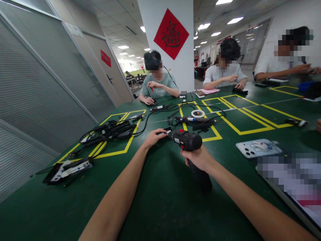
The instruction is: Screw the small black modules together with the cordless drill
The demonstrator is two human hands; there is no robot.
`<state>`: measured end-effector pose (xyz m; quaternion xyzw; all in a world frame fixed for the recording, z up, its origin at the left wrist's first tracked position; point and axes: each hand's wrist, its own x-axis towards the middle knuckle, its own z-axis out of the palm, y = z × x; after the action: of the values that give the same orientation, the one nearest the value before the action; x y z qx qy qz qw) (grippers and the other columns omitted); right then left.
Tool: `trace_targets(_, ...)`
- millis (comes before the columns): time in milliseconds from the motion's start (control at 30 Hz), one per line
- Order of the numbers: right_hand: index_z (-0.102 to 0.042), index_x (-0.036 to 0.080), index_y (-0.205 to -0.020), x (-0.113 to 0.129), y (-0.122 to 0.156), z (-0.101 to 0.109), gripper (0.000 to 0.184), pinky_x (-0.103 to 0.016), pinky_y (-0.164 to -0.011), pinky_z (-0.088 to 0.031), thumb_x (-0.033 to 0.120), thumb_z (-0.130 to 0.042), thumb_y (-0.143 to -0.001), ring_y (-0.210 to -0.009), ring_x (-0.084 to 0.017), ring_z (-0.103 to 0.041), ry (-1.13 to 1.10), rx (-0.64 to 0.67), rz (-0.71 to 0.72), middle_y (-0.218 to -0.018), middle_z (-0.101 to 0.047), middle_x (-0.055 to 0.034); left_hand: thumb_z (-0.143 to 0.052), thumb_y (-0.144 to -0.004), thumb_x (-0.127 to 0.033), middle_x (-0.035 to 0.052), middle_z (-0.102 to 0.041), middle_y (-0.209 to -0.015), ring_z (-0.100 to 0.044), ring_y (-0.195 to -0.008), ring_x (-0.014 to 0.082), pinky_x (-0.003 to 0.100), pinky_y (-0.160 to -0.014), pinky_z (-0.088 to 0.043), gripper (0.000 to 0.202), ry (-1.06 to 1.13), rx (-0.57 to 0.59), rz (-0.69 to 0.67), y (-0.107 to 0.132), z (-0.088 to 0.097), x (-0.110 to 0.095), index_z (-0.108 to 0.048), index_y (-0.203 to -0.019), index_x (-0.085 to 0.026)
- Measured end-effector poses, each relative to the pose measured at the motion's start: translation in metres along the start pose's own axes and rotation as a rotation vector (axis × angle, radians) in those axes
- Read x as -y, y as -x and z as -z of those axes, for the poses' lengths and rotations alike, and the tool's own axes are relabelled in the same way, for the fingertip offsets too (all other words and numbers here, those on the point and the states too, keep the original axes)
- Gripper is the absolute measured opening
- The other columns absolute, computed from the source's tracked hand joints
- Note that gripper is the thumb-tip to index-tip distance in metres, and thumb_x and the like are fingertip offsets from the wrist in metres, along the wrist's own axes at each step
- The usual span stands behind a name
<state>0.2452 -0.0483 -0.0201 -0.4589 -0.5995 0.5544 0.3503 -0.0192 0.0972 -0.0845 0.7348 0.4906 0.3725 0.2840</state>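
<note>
- Looking across the near side of the worktop (160, 201), I am seeing a booklet-like thing (288, 187) lying to the right of my arms, its cover blurred into blocks.
- My right hand (198, 159) is closing around the grip of a black cordless drill (187, 139), whose nose is pointing left, toward my other hand.
- Toward the worktop's left edge, a black-and-white packet (72, 169) is lying beside loose leads; a pale phone (259, 148) is lying just beyond the booklet-like thing.
- My left hand (152, 138) is resting its narrowed fingers by a small black part (167, 130) at the drill's tip, well in from the left edge; I cannot tell whether they are gripping it.
- Between that hand and the left edge, tangled black cables (112, 132) are covering yellow-taped boxes.
- Past the drill, a corded pen-like tool (190, 119) is lying in front of a white ring (198, 113).
- Along the far edge, a co-worker in green (159, 83) is holding a thin tool near the far left corner, and two more in pale shirts (224, 75) are sitting farther right.
- Behind them, a pillar (149, 20) is carrying a red diamond sign (172, 34).
</note>
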Motion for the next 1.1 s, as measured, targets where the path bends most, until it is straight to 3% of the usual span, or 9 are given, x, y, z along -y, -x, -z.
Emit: trace_targets(1100,-0.057,0.015,-0.065,-0.0033,-0.0018,-0.0006,0.005,-0.022,-0.045,-0.040,0.016,-0.053,-0.068,-0.044,-0.013,-0.054,0.007,0.018,0.053,-0.047,-0.056,0.0005,-0.064,-0.071,-0.042,0.0065,-0.064,-0.110,-0.056,-0.106,0.0235,0.037,-0.099,-0.037,0.033,0.002,-0.002,-0.013,-0.0002,-0.0004,-0.0022,-0.071,-0.095,-0.021)
